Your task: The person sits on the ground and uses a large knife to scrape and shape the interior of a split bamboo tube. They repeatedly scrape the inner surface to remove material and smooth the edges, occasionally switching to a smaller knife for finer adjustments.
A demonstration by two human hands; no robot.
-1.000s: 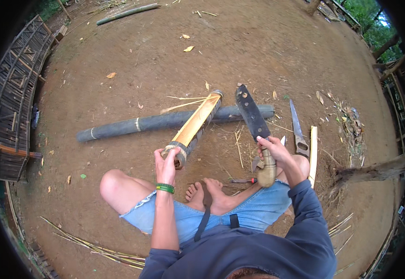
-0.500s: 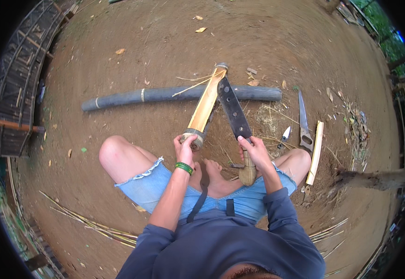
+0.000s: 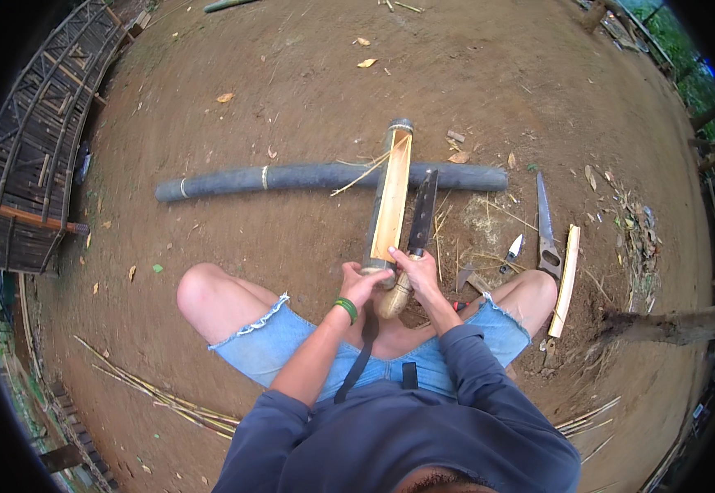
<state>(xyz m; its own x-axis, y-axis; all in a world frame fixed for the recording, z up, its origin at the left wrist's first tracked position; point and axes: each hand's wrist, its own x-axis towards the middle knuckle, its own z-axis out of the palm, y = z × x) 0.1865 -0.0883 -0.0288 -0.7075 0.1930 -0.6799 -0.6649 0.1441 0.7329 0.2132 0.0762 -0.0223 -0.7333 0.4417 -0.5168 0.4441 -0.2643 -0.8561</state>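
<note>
My left hand (image 3: pixel 364 282) is closed around the near end of a bamboo section (image 3: pixel 390 205), which has a long opening cut in its upper side and a pale inside. The section points away from me and passes over a dark bamboo pole (image 3: pixel 308 176). Loose fibres (image 3: pixel 362 175) hang across its far part. My right hand (image 3: pixel 420 274) grips a machete (image 3: pixel 423 218) by its wooden handle, close to the left hand. The dark blade points away from me, to the right of the bamboo section. Right thumb and bamboo rim look to be touching.
On the ground to the right lie a small knife (image 3: pixel 514 248), a handsaw (image 3: pixel 546 222) and a split bamboo strip (image 3: pixel 565 281). A wooden post (image 3: pixel 661 324) is beyond them. Thin sticks (image 3: pixel 160 396) lie at lower left. A bamboo structure (image 3: pixel 33 140) stands at far left.
The machete tip has left the bamboo's far end; its blade now lies nearly alongside, turned more edge-on. The bamboo has swung straighter, and my hands have come together.
</note>
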